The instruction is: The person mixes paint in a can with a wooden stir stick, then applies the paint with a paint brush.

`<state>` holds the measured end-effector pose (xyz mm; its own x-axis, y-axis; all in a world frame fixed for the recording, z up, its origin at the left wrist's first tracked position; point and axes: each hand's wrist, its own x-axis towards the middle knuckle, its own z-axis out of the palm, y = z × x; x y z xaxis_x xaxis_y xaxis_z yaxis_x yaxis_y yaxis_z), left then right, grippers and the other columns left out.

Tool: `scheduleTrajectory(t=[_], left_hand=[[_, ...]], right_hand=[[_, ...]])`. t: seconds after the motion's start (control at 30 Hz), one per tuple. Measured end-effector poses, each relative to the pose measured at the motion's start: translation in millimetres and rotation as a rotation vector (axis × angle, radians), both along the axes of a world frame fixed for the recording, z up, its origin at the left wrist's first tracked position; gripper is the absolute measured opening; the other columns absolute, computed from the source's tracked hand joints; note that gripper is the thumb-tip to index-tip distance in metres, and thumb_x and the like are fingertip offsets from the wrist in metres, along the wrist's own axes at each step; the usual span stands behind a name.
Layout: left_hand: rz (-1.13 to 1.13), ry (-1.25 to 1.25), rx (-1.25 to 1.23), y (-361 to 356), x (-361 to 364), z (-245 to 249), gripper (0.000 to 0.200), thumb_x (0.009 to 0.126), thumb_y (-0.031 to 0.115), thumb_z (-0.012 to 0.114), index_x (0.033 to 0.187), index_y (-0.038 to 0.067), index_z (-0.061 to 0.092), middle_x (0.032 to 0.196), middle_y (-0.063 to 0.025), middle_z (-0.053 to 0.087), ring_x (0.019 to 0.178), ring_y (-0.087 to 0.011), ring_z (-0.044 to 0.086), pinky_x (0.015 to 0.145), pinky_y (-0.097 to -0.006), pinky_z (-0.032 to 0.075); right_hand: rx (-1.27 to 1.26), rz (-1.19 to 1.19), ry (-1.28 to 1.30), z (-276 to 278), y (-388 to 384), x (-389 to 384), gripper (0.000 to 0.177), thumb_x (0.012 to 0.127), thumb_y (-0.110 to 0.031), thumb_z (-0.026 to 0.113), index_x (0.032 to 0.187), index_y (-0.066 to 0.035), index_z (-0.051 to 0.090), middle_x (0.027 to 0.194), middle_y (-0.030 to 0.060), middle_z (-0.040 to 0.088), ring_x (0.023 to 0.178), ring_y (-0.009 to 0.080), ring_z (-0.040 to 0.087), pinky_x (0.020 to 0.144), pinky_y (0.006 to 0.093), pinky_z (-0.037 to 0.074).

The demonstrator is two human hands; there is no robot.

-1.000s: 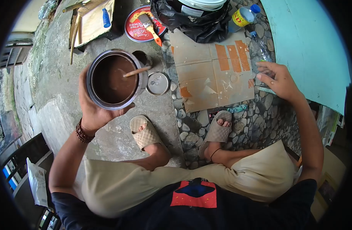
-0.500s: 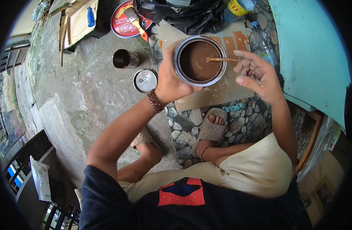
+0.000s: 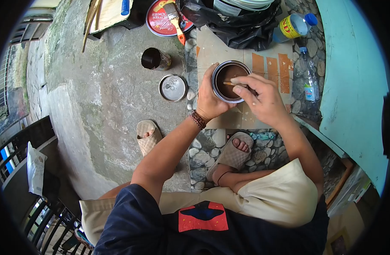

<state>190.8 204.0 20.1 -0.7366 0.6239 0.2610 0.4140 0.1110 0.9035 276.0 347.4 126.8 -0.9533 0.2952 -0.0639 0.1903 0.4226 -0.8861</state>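
My left hand (image 3: pixel 208 101) is wrapped around the left side of an open metal can (image 3: pixel 225 99). Brown paint (image 3: pixel 233 73) lies inside it, well below the rim. Over the can's right edge, my right hand (image 3: pixel 266 98) pinches a thin wooden stick (image 3: pixel 227 83) between thumb and fingers, its far end at the paint. A round silver lid (image 3: pixel 173 88) lies on the concrete to the left of my left hand. Beyond that lid is a small dark open can (image 3: pixel 156 59).
A cardboard sheet (image 3: pixel 246 121) with orange-brown patches lies under the can. A paintbrush (image 3: pixel 174 22) rests on a red cookie-tin lid (image 3: pixel 157 26). Farther off are a black plastic bag (image 3: pixel 241 37), a yellow-labelled bottle (image 3: pixel 292 27) and a clear bottle (image 3: pixel 310 78). A turquoise panel (image 3: pixel 356 68) stands at right.
My right hand, spread beside the stick before, has moved left over the can and closed on the stick. The can looks smaller, farther from my head. The view has shifted.
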Motion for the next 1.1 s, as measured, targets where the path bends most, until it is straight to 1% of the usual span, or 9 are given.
scheduleTrajectory(t=[0.03,0.13,0.37,0.53,0.73,0.8,0.97,1.07,1.1], left_hand=[[0.009,0.014,0.008,0,1,-1,0.105,0.054,0.028,0.096,0.137,0.000,0.037,0.121,-0.0183,0.062,0.110,-0.0305,0.065,0.095,-0.0390,0.053],[0.012,-0.024,0.029,-1,5,-5,0.108,0.054,0.027,0.097,0.139,0.000,0.035,0.125,-0.0183,0.060,0.114,-0.0300,0.063,0.098,-0.0386,0.051],[0.107,-0.082,-0.026,4,27,-6,0.114,0.053,0.028,0.097,0.142,-0.001,0.032,0.133,-0.0187,0.053,0.122,-0.0294,0.057,0.104,-0.0387,0.046],[0.156,-0.063,-0.008,7,40,-17,0.122,0.053,0.028,0.097,0.146,-0.003,0.025,0.138,-0.0224,0.046,0.126,-0.0363,0.052,0.106,-0.0411,0.043],[0.056,-0.204,-0.077,-11,32,-4,0.128,0.051,0.025,0.098,0.150,-0.003,0.020,0.142,-0.0252,0.042,0.129,-0.0363,0.049,0.108,-0.0409,0.041],[0.019,-0.169,-0.163,-18,30,-12,0.127,0.051,0.023,0.098,0.150,-0.004,0.021,0.145,-0.0253,0.041,0.133,-0.0370,0.046,0.110,-0.0409,0.040],[0.015,-0.294,-0.148,-18,36,-8,0.110,0.065,0.016,0.091,0.150,-0.004,0.024,0.145,-0.0253,0.044,0.136,-0.0373,0.044,0.113,-0.0410,0.037],[0.062,-0.343,-0.099,-20,42,-20,0.107,0.066,0.007,0.090,0.150,-0.005,0.024,0.146,-0.0217,0.043,0.134,-0.0316,0.048,0.112,-0.0387,0.040],[0.055,-0.360,-0.107,-23,42,-19,0.105,0.069,0.004,0.088,0.151,-0.004,0.023,0.147,-0.0221,0.040,0.136,-0.0305,0.045,0.114,-0.0390,0.039]], right_hand=[[0.063,0.063,0.037,-1,1,-5,0.017,0.090,-0.011,0.068,0.103,0.001,0.069,0.090,0.0168,0.066,0.076,0.0336,0.066,0.066,0.0385,0.051],[0.263,0.091,0.176,-10,8,-14,0.015,0.091,-0.010,0.065,0.102,0.001,0.068,0.091,0.0177,0.066,0.079,0.0360,0.066,0.067,0.0413,0.052],[0.414,0.024,0.090,-5,25,16,0.014,0.091,-0.005,0.063,0.103,0.002,0.063,0.090,0.0183,0.065,0.079,0.0385,0.066,0.066,0.0436,0.052],[0.175,0.095,0.173,-12,-2,16,0.013,0.090,-0.004,0.062,0.102,0.002,0.062,0.092,0.0188,0.065,0.080,0.0389,0.065,0.068,0.0437,0.052],[0.527,-0.020,0.248,-12,13,-2,0.013,0.091,-0.006,0.061,0.102,0.001,0.062,0.092,0.0173,0.066,0.082,0.0374,0.066,0.071,0.0451,0.054],[0.453,-0.024,-0.015,-1,11,9,0.011,0.091,-0.005,0.060,0.100,0.002,0.061,0.090,0.0177,0.066,0.082,0.0382,0.066,0.072,0.0464,0.054],[0.313,0.020,0.228,-19,-11,-10,0.013,0.091,-0.005,0.059,0.103,0.000,0.063,0.093,0.0204,0.066,0.082,0.0414,0.064,0.071,0.0468,0.053],[0.503,-0.092,0.182,-17,8,-8,0.013,0.092,-0.005,0.059,0.103,0.001,0.063,0.091,0.0213,0.066,0.081,0.0423,0.064,0.071,0.0469,0.052],[0.492,-0.129,0.030,-9,10,-2,0.013,0.093,-0.007,0.059,0.102,0.002,0.063,0.089,0.0222,0.066,0.081,0.0422,0.065,0.071,0.0465,0.052]])
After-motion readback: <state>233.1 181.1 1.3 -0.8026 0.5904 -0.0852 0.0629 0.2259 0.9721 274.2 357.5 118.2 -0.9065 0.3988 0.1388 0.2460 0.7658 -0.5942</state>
